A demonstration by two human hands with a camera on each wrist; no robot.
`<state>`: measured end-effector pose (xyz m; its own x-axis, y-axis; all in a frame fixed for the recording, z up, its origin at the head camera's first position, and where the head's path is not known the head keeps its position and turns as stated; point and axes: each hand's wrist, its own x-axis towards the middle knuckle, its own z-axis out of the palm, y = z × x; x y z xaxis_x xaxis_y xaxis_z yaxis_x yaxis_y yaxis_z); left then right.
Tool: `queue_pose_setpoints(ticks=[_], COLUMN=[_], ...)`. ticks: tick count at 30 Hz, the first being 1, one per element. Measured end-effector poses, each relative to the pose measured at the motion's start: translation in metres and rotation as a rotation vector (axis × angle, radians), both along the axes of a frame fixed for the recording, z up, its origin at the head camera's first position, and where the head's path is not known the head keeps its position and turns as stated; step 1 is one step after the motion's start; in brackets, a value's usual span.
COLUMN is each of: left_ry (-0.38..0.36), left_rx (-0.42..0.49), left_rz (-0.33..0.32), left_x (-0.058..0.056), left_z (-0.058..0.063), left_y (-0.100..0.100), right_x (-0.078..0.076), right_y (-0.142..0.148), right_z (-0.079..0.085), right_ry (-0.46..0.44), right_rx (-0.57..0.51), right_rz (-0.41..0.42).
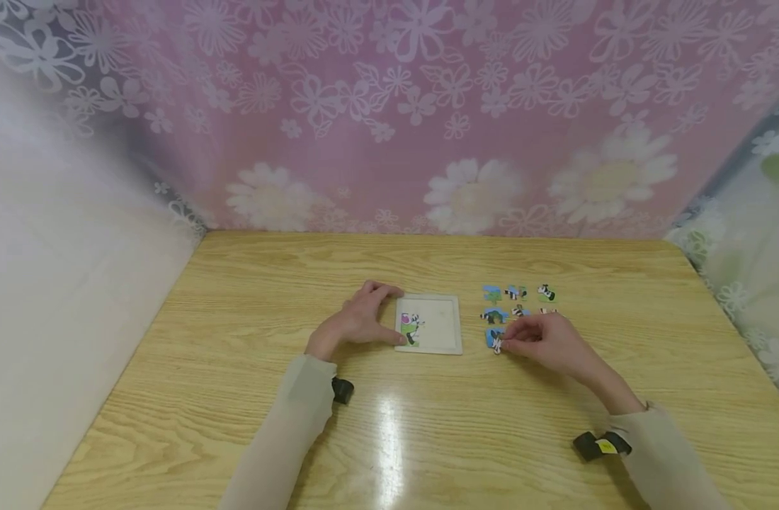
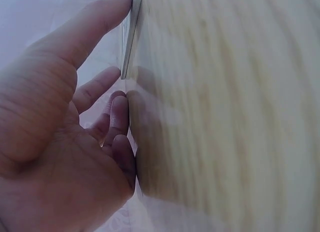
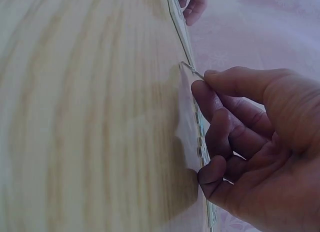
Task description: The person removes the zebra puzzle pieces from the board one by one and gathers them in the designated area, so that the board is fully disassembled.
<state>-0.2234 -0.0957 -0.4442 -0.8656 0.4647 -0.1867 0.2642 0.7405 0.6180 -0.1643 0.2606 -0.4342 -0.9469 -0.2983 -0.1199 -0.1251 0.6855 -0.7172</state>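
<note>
A square white puzzle tray (image 1: 457, 324) lies on the table, with joined puzzle pieces (image 1: 410, 329) showing a green and black-white picture along its left side. My left hand (image 1: 362, 316) spans the tray's left edge, its thumb resting straight over the near left corner and a finger touching the far one. The other left fingers bend loosely beside the table. To the right of the tray, my right hand (image 1: 551, 342) pinches a puzzle piece (image 1: 496, 345) between thumb and index finger. In the right wrist view this piece (image 3: 191, 68) is tilted, seen edge-on.
Several loose puzzle pieces lie in rows right of the tray, among them a panda piece (image 1: 546, 292), a blue-green piece (image 1: 492, 294) and a dark green piece (image 1: 494, 316). Behind the wooden table (image 1: 287, 276) hangs a pink flowered curtain (image 1: 377, 142).
</note>
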Motion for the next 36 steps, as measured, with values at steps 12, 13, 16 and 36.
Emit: queue_pose_setpoints(ticks=[12, 13, 16, 36], left_ry=[-0.001, -0.002, -0.002, -0.021], left_rx=[0.015, 0.016, 0.017, -0.001], left_rz=[0.000, 0.000, 0.000, -0.001], left_x=[0.001, 0.001, 0.001, -0.001], left_z=[-0.001, -0.001, -0.001, 0.002], left_y=[-0.001, -0.001, -0.001, 0.000], right_x=[0.001, 0.001, 0.000, -0.024], right_y=[0.003, 0.004, 0.004, -0.053], right_z=[-0.001, -0.001, -0.001, 0.001], right_ry=[0.017, 0.019, 0.040, 0.170], right_rx=[0.050, 0.052, 0.060, -0.062], right_rz=[-0.026, -0.030, -0.044, 0.055])
